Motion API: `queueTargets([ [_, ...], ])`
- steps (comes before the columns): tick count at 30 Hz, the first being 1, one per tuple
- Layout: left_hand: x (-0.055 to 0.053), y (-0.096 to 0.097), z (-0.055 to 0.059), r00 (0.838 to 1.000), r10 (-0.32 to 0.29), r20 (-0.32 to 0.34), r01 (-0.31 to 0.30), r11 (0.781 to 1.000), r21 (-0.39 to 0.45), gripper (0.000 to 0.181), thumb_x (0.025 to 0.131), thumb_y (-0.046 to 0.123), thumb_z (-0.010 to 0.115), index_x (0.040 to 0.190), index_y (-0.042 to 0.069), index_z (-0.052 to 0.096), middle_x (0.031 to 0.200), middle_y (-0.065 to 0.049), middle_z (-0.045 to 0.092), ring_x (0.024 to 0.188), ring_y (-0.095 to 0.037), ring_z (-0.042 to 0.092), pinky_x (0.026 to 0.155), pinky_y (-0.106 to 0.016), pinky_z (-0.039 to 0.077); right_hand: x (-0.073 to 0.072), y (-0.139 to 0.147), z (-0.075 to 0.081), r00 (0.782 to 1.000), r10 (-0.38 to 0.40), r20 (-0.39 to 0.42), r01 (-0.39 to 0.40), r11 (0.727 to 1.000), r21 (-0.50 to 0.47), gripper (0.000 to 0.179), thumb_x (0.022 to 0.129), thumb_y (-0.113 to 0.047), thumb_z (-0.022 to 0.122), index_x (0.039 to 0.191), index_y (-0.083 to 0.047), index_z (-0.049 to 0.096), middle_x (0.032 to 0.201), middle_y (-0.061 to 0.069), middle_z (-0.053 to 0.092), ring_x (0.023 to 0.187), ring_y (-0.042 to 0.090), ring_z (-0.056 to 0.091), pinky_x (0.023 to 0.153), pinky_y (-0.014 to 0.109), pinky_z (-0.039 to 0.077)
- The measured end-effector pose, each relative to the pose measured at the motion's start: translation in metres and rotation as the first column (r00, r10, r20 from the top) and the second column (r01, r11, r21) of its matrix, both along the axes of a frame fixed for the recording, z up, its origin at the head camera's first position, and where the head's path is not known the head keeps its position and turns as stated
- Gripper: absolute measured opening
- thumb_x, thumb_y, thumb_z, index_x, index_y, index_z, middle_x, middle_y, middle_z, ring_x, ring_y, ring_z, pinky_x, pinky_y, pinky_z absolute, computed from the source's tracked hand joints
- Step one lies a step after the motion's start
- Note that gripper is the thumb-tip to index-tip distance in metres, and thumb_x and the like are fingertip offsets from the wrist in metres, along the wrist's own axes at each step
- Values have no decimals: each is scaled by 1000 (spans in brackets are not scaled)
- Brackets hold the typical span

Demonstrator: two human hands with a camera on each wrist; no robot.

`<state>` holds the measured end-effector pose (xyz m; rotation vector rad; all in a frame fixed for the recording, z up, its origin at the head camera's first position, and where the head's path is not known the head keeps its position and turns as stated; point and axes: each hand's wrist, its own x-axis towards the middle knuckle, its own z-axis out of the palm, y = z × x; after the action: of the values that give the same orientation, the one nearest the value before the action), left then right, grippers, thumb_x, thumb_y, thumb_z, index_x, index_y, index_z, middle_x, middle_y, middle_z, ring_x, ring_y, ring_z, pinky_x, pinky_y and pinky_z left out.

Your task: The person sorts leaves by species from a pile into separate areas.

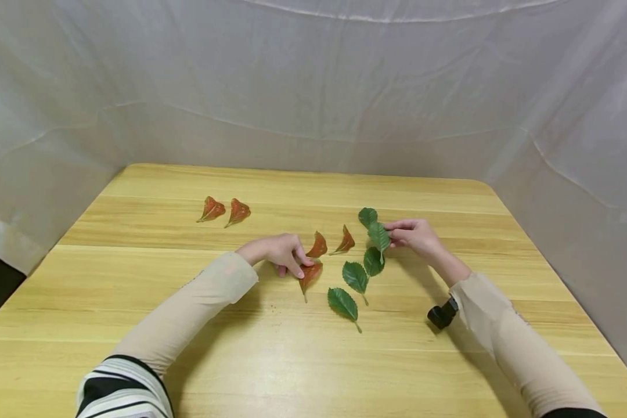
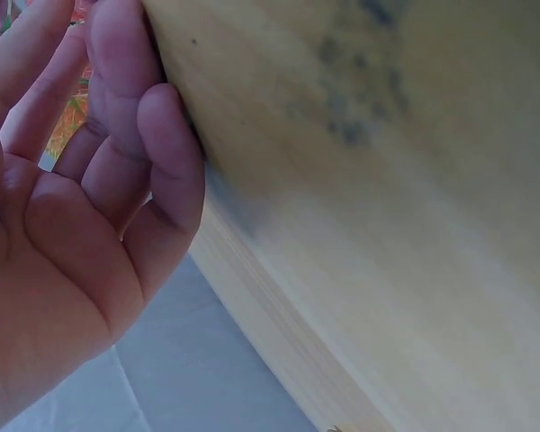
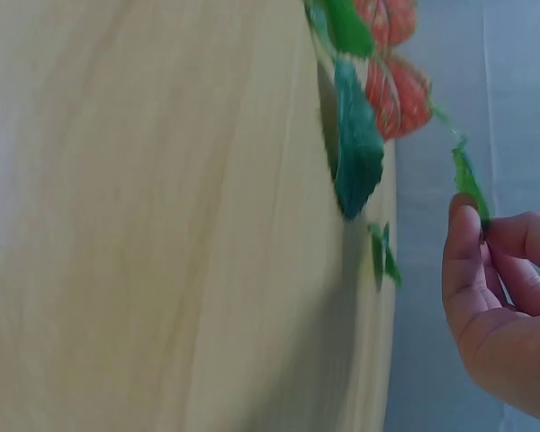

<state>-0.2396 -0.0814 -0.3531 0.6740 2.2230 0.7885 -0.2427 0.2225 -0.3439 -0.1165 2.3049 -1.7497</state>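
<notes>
My left hand (image 1: 286, 252) pinches the upper edge of a red leaf (image 1: 310, 280) between thumb and forefinger, its stem toward me. In the left wrist view, the other fingers are curled, and a bit of red and orange (image 2: 67, 126) shows behind them. My right hand (image 1: 417, 237) holds a green leaf (image 1: 378, 235) by its edge with thumb and fingertips; the right wrist view shows this leaf (image 3: 469, 183) raised off the table. Two more red leaves (image 1: 319, 245) lie just beyond my left fingers. Beside the held green leaf lie other green ones (image 1: 368, 216).
Two red leaves (image 1: 237, 212) lie farther back on the left of the wooden table (image 1: 230, 360). Several green leaves (image 1: 355, 277) trail toward me at centre right. A black device (image 1: 441, 314) is strapped at my right wrist. Pale curtains (image 1: 313, 87) hang behind the table.
</notes>
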Motion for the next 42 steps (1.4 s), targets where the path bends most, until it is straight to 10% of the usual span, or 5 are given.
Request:
queueTargets([
  [6,0,0,-1,1000,3,1,-3,1000,-5,35,76,9,70,111,9,64,85,-6,67,37,-11,47,42,-22,43,-12,11,-6,999,-27,38,31,993,-111,32,83,7,55,111,21,48,82,7,65,63,12,62,69,28,51],
  [13,-1,0,-3,1000,6,6,-6,1000,4,34,76,9,70,110,9,64,97,-9,66,37,-11,47,41,-21,42,-45,34,-26,995,10,99,21,951,-308,23,77,8,63,100,8,61,78,15,64,63,22,63,64,30,52],
  [19,0,-1,-1,1000,3,11,-3,1000,12,35,76,8,70,110,8,63,92,-7,66,37,-10,45,43,-22,44,-38,17,-8,985,-142,100,153,982,-111,42,84,10,50,124,15,39,85,7,59,60,11,60,67,25,50],
  [25,-1,-1,-2,1000,-3,2,3,1000,17,35,77,8,69,111,7,63,76,-6,63,37,-10,45,43,-22,44,-46,16,-8,965,-238,110,243,970,-31,41,86,9,48,126,12,41,111,26,50,55,7,57,63,21,50],
  [42,0,-1,-4,1000,2,11,-2,1000,26,32,77,8,69,108,6,64,93,-4,63,37,-8,44,43,-22,45,-64,22,-25,974,-211,78,192,962,196,40,88,5,45,128,9,41,126,27,42,70,6,54,62,19,48],
])
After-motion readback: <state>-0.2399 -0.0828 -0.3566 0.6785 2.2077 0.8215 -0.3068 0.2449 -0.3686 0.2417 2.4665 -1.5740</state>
